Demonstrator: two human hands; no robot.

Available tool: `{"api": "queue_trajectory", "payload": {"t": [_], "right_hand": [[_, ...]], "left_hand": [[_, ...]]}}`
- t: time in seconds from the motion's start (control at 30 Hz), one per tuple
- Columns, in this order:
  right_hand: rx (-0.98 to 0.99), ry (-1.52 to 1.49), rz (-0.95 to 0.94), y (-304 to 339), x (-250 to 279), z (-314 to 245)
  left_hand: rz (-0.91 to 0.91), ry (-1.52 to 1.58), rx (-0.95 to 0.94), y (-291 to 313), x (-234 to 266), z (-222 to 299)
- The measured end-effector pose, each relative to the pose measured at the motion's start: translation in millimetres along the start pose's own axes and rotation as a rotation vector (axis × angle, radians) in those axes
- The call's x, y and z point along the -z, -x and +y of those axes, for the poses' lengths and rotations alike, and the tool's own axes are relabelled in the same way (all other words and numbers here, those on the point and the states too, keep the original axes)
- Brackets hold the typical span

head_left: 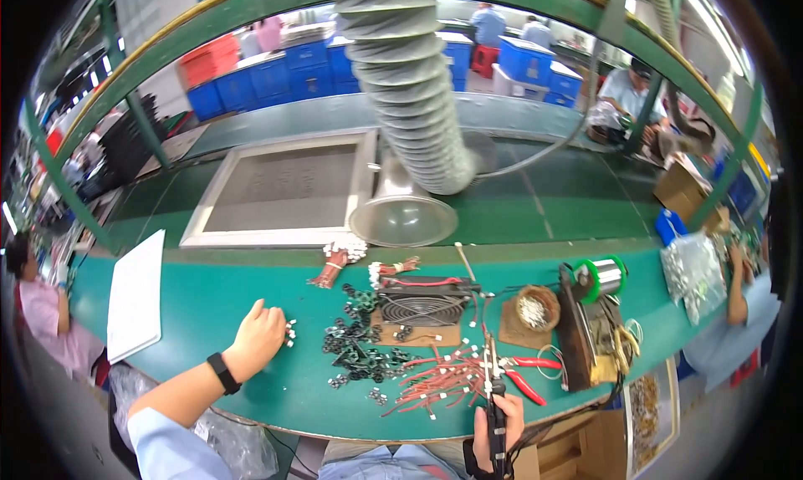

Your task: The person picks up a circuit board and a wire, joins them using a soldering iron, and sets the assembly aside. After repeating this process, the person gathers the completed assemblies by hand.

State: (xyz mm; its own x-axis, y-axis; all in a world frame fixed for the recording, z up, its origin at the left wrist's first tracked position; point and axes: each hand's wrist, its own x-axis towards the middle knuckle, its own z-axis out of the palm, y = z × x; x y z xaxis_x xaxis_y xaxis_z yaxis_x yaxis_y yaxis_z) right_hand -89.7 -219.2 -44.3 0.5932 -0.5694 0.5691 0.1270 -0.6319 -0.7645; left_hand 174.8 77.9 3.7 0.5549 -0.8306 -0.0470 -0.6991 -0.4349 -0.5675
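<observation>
My left hand [258, 339] rests on the green bench with its fingers curled in. Small white-and-dark parts [290, 334] show right beside its fingertips; what the fingers pinch is hidden. At the front edge, my right hand [498, 426] is wrapped around the black handle of a soldering iron [498, 405], whose tip points away from me. Next to the iron lies a loose pile of red wires [439, 381] with white connectors. Several small black parts [360, 354] form a heap between my hands. Red-handled pliers [527, 384] are open just right of the iron.
Behind the heap stands a black fan [422, 309]. A bowl of white bits [535, 308], a solder spool [600, 278] and a plastic bag [694, 275] are at right. Bundled wires [331, 267] lie farther back, under a duct hood [403, 222]. A white board [136, 296] is at left. Co-workers sit on both sides.
</observation>
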Motion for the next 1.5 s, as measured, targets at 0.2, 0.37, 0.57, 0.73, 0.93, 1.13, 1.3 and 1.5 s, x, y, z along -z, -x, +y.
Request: {"api": "queue_trajectory", "payload": {"t": [0.2,0.37,0.57,0.73,0.93,1.13,1.3,1.5], "right_hand": [[-0.051,0.018,0.062,8,-10,1],[-0.154,-0.222,0.362,15,-22,5],[-0.114,-0.056,0.269,13,-10,-4],[-0.143,0.107,0.138,1,5,-2],[-0.236,0.001,0.101,0,15,-1],[-0.211,0.066,0.381,-23,32,-43],[-0.264,-0.132,0.453,5,60,-1],[-0.476,-0.817,0.598,-38,62,-30]], "left_hand": [[0.066,-0.046,0.027,-21,-3,-42],[0.277,-0.053,0.249,-90,-13,-119],[0.266,-0.039,0.399,-119,-58,-136],[0.235,0.146,0.352,-96,-18,-88],[0.414,0.188,0.284,-17,54,-76],[0.501,0.255,0.371,45,100,-78],[0.557,0.252,0.477,81,116,-74],[0.85,0.22,0.556,135,161,-64]]}}
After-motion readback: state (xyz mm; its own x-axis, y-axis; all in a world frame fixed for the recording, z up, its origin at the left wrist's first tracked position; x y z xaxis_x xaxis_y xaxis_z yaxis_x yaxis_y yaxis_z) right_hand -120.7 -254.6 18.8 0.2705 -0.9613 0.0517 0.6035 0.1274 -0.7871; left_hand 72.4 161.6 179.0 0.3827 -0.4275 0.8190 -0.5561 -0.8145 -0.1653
